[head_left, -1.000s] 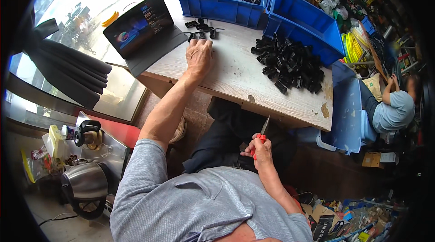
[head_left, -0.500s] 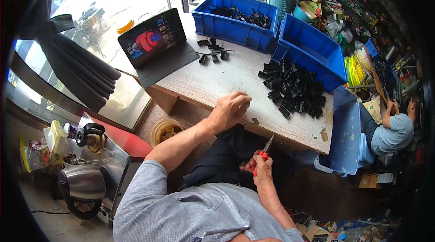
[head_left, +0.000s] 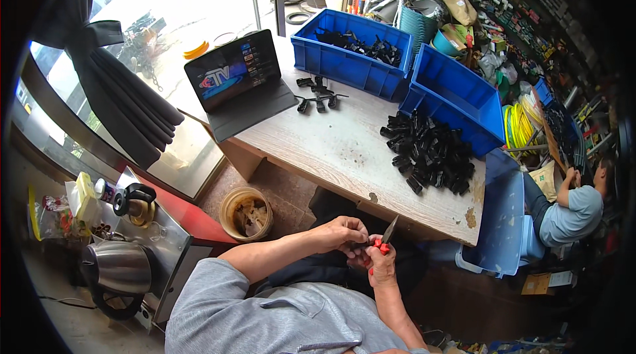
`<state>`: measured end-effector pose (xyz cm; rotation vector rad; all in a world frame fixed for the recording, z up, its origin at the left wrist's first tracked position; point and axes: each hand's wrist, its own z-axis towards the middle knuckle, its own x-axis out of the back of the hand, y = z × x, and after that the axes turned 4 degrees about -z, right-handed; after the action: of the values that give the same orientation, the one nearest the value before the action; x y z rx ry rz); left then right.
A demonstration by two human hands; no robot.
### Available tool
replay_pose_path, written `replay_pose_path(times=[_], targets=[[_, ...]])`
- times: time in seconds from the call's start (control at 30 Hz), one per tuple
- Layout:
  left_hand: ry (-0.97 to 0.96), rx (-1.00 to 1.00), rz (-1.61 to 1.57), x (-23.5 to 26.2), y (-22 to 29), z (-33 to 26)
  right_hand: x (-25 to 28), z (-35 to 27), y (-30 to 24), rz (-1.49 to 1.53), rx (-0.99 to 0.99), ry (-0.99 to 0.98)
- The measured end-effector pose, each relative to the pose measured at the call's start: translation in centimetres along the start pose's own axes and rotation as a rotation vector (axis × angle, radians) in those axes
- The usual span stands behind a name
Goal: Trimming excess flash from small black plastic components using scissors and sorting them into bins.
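Observation:
My right hand (head_left: 381, 266) grips a red-handled knife (head_left: 388, 231) with its blade pointing up, below the front edge of the wooden table (head_left: 331, 148). My left hand (head_left: 344, 231) is beside it, fingers pinched on a small black part (head_left: 362, 243) held against the tool. Both hands are over my lap. On the table a few loose black parts (head_left: 318, 99) lie near a tablet (head_left: 232, 72), and a large pile of black parts (head_left: 430, 152) sits at the right.
Two blue bins (head_left: 354, 52) (head_left: 457, 99) stand at the table's far side, one holding black parts. A round bucket (head_left: 246, 211) is on the floor at left, with a metal kettle (head_left: 116, 268) further left. Another person (head_left: 573, 208) sits at right beside a blue stool (head_left: 503, 221).
My left hand has drawn back from the loose black parts on the table to my lap, meeting the right hand at the knife. The right hand has stayed put.

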<state>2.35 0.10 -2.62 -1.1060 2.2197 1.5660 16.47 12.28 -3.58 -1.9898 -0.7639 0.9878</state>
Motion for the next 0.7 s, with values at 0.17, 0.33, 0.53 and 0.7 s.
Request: replay_pose_path(times=[0.17,0.33,0.53,0.7], targets=[[-0.032,0.206,-0.146,1.2,-1.5,0.7,-0.1,-0.5,1.0,-0.008,-0.05,0.023],[-0.16,0.155,-0.233,2.3,-2.4,0.4,-0.1,-0.6,1.4,-0.028,-0.025,0.056],[-0.182,-0.001,-0.334,1.5,-3.1,-1.4,0.9,0.1,2.3,-0.007,0.025,0.055],[0.007,-0.084,-0.138,0.1,-3.4,-2.6,0.3,0.2,2.4,0.001,0.031,0.02]])
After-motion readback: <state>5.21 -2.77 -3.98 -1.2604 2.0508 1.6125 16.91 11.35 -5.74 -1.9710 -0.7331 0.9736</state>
